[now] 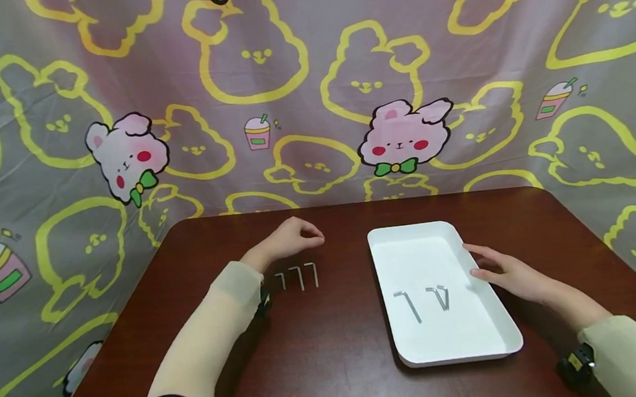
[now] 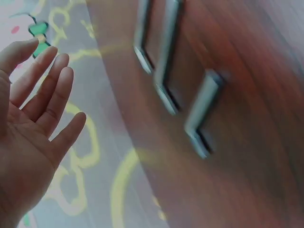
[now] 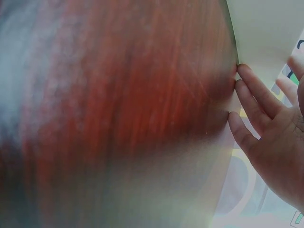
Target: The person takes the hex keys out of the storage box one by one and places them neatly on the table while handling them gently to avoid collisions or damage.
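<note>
In the head view, three L-shaped hex keys [image 1: 300, 278] lie side by side on the table, left of the white tray. My left hand [image 1: 293, 236] hovers just behind them, loosely bent and holding nothing. The left wrist view shows this hand [image 2: 40, 104] apart from the keys [image 2: 204, 107], its fingers spread. A white rectangular tray [image 1: 441, 344] contains three more hex keys: one long key [image 1: 410, 308] on the left and a pair [image 1: 440, 297] close together. My right hand [image 1: 509, 274] touches the tray's right side with fairly straight fingers, also visible on the right wrist view's fingertips [image 3: 242, 85].
A dark reddish-brown table [image 1: 311, 365] carries everything. Behind and beside it hangs a grey cloth [image 1: 310, 116] printed with yellow outlines, rabbits and drink cups. Each wrist wears a small dark camera [image 1: 578, 362].
</note>
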`<action>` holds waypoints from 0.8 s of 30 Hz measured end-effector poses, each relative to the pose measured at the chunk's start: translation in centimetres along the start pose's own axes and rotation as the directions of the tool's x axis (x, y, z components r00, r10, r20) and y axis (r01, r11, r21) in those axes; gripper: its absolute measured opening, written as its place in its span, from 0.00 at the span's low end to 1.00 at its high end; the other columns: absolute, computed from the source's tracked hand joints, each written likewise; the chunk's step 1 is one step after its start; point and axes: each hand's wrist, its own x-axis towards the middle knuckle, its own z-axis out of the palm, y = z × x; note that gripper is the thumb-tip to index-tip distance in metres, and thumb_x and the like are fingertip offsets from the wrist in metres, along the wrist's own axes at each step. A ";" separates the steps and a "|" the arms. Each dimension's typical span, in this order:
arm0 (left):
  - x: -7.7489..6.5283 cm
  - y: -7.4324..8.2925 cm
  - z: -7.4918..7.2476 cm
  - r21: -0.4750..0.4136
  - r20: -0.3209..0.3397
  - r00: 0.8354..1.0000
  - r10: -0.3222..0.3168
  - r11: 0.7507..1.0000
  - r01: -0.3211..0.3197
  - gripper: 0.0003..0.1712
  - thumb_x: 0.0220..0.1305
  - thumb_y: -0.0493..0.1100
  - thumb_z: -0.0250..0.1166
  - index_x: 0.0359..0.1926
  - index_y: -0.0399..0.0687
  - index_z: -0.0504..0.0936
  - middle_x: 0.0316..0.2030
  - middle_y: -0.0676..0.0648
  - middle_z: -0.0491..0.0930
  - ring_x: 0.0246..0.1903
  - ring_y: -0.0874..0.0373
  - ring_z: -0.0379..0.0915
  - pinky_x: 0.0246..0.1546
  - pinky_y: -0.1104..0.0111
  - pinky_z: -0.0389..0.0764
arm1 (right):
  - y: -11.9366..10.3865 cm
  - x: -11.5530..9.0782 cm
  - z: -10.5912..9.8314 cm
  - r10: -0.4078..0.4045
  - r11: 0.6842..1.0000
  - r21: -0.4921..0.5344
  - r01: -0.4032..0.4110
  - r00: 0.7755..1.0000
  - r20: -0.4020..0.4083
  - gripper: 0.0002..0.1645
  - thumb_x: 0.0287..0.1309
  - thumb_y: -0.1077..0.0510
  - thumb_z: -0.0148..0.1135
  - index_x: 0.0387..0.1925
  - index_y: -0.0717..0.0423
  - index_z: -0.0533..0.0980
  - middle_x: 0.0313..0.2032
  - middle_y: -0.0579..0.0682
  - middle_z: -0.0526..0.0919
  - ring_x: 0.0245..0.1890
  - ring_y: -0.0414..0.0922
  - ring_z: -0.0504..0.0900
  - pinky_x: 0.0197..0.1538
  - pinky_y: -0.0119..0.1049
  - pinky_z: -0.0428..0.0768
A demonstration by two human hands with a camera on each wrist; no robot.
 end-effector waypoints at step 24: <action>2.9 9.0 3.2 -0.014 0.126 0.948 0.293 0.956 -0.294 0.09 0.63 0.45 0.67 0.44 0.50 0.85 0.36 0.58 0.82 0.36 0.66 0.76 0.41 0.73 0.75 | -0.2 -0.1 -0.2 0.007 1.000 0.000 -0.007 1.000 0.006 0.38 0.67 0.53 0.59 0.72 0.61 0.56 0.60 0.70 0.68 0.56 0.65 0.71 0.48 0.55 0.76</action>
